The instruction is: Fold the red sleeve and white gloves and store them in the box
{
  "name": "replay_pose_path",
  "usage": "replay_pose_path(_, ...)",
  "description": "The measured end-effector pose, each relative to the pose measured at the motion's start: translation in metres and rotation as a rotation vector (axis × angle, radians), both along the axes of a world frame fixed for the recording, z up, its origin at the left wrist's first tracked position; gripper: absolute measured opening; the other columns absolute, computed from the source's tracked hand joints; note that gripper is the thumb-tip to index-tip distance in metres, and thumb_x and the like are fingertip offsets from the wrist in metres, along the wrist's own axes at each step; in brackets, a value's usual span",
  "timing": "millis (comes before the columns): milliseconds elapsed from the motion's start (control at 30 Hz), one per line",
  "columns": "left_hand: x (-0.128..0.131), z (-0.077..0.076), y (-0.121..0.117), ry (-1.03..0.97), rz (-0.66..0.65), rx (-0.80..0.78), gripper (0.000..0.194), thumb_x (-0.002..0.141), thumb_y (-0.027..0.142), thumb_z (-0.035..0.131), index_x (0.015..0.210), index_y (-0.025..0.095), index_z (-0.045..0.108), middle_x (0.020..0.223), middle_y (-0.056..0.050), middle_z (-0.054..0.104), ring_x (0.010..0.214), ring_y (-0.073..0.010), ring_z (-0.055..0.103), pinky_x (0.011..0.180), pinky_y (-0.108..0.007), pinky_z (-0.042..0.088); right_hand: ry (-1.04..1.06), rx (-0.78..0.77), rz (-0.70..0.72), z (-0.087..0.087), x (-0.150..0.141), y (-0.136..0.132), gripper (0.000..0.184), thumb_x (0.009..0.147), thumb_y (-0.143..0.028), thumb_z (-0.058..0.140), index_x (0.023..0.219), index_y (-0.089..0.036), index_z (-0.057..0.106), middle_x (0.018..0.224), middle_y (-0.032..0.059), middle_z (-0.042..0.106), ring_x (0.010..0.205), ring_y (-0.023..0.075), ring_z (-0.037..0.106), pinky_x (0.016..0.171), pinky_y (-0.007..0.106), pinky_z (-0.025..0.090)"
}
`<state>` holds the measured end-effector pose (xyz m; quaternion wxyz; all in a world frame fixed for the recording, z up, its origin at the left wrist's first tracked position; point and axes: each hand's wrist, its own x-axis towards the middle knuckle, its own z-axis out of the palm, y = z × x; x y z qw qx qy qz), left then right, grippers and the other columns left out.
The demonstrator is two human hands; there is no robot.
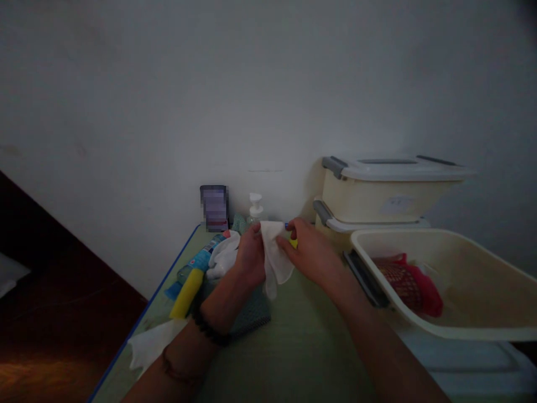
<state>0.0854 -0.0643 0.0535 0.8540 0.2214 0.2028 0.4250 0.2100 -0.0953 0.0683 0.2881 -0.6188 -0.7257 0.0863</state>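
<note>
One white cloth (274, 266) hangs between two hands above the tabletop (302, 347), toward its far edge. The left hand's (250, 256) fingers are clamped on its left side; the right hand's (308, 250) thumb presses its right side, its other fingers partly hidden. One phone (215, 207) stands at the far left corner, its screen pixelated; one pump bottle (255, 206) by the far edge is half covered. Along the left edge lie one blue-labelled bottle (202, 254), lettering illegible, and one yellow tube (187, 294). Rightward, one open box (495, 285) is cut off by the frame.
</note>
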Motion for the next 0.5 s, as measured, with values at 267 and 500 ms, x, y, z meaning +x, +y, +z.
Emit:
replay_pose_path(267,-0.008,-0.018,-0.032,0.140,-0.011,-0.038,0.037,0.087,0.027,0.034,0.096,0.009,0.064,0.080,-0.011,0.070,0.075,-0.0258,0.067,0.072,-0.034,0.050,0.394,-0.009,0.015,-0.051,-0.011,-0.030,0.035,0.083,-0.031,0.051,0.112,-0.016,0.038,0.102,0.0113,0.058,0.081,0.0205,0.061,0.071,0.036,0.050)
replay_pose_path(500,-0.014,-0.054,-0.054,0.300,0.015,-0.006,0.019,0.078,0.013,0.053,0.092,0.010,0.065,0.081,-0.010,0.070,0.078,-0.0222,0.066,0.071,-0.029,0.048,0.720,-0.090,0.050,-0.090,-0.004,-0.048,0.024,0.085,-0.034,0.048,0.103,-0.018,0.042,0.079,0.0035,0.059,0.070,0.0182,0.061,0.061,0.030,0.051)
